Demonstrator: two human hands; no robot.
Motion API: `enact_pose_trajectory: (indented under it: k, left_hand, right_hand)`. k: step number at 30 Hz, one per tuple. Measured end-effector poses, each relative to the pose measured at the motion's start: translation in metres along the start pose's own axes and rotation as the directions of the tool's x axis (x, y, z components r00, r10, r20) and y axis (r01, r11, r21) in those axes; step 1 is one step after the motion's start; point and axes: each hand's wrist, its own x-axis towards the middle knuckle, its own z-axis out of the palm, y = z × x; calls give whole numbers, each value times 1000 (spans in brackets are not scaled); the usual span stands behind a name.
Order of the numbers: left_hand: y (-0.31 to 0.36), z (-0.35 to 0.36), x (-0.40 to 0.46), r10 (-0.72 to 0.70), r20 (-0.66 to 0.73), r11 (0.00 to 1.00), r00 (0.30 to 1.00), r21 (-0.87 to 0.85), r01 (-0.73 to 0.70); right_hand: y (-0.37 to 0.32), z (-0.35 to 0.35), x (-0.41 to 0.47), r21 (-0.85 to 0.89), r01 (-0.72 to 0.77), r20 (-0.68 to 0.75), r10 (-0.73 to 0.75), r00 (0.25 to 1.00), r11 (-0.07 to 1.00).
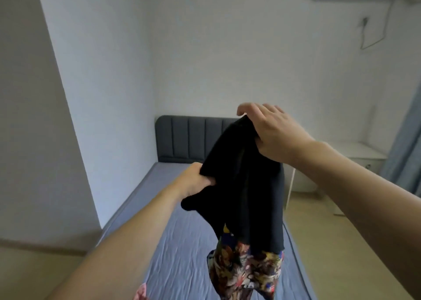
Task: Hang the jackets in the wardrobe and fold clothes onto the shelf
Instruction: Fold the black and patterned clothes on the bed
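Observation:
I hold a black garment (pixel 246 185) up in the air over the bed. My left hand (pixel 196 181) grips its lower left edge with curled fingers. Higher up, my right hand (pixel 271 131) pinches its top edge between thumb and palm, the fingers stretched out over the cloth. A colourful patterned cloth (pixel 246 270) hangs below the black one; whether it belongs to the same garment is unclear. The wardrobe and shelf are out of view.
Below lies a bed with a blue-grey sheet (pixel 182 242) and a dark grey padded headboard (pixel 189 137). A pink patterned cloth (pixel 142 293) shows at the bottom edge. White furniture (pixel 355 153) stands at the right, a white wall block (pixel 34 117) at the left.

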Motion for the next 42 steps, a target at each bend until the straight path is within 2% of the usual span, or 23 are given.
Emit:
enact_pose_trajectory:
  k: [2,5,8,11,13,15,17,20,22,23,24,25,26,27,28,30,32,33,35,37,39,40,42]
  left_hand:
    - [20,11,-11,-18,-19,989,1000,-148,15]
    - [46,24,-38,-1,194,956,981,-288,58]
    - [53,41,-53,-69,331,870,941,-442,219]
    - [59,56,-63,-144,410,782,901,-511,358]
    - [62,68,-67,-132,471,827,872,-432,359]
    - [61,81,-69,-89,474,882,876,-370,290]
    - [56,88,-71,-45,459,881,888,-401,252]
    - [40,71,-74,-103,400,851,910,-439,289]
    - [32,48,-76,-199,388,891,900,-310,331]
    - [28,36,-75,-292,334,931,896,-117,346]
    - [24,25,-72,-380,202,923,903,141,357]
    - [21,15,-69,-416,2,842,910,379,384]
    - [20,7,-68,-367,-195,743,910,527,412]
    - [19,1,-67,-296,-329,701,897,564,438]
    - [19,-5,-65,-256,-399,713,881,537,450]
    - [23,-20,-63,-258,-429,841,866,341,420]
    - [27,-36,-64,-228,-454,903,861,231,361]
    - [29,-42,-66,-177,-505,893,845,277,353]
    - [29,-52,-70,85,-623,768,777,538,347]
    - [28,-53,-72,318,-632,621,707,702,348]
    - [28,-52,-70,377,-635,535,674,744,401]
    - [28,-53,-66,360,-631,482,687,757,442]
    - [24,-55,-57,310,-605,344,733,791,506]
  right_hand:
    - [26,-10,-17,-86,-183,-28,181,983,979]
    - [49,-11,-34,-148,-405,3,410,912,902]
    - [54,-4,-41,-6,-566,104,563,820,824]
    - [49,8,-46,151,-627,121,615,779,764]
    - [44,16,-50,179,-635,126,623,772,751]
    - [40,23,-51,172,-636,132,622,772,752]
    - [39,29,-51,155,-640,130,627,768,752]
    - [45,35,-56,124,-661,137,647,750,740]
    - [49,39,-62,92,-693,178,673,718,715]
    - [49,42,-65,77,-711,229,682,695,699]
    - [49,45,-68,60,-724,304,678,669,687]
    - [46,48,-70,44,-728,399,656,640,684]
    - [42,53,-72,32,-723,492,619,612,690]
    - [38,58,-74,27,-708,568,572,591,706]
    - [34,64,-75,24,-686,625,524,578,727]
    - [30,75,-77,14,-646,687,462,561,763]
    - [29,80,-77,-5,-624,727,432,534,781]
    - [28,82,-78,-27,-617,754,421,504,787]
    - [25,86,-80,-96,-586,815,401,417,804]
    - [16,89,-79,-162,-563,902,353,249,811]
    - [3,87,-75,-206,-602,970,242,-22,771]
    - [-1,85,-72,-227,-619,973,196,-119,752]
    - [-2,85,-64,-250,-646,967,161,-195,721]
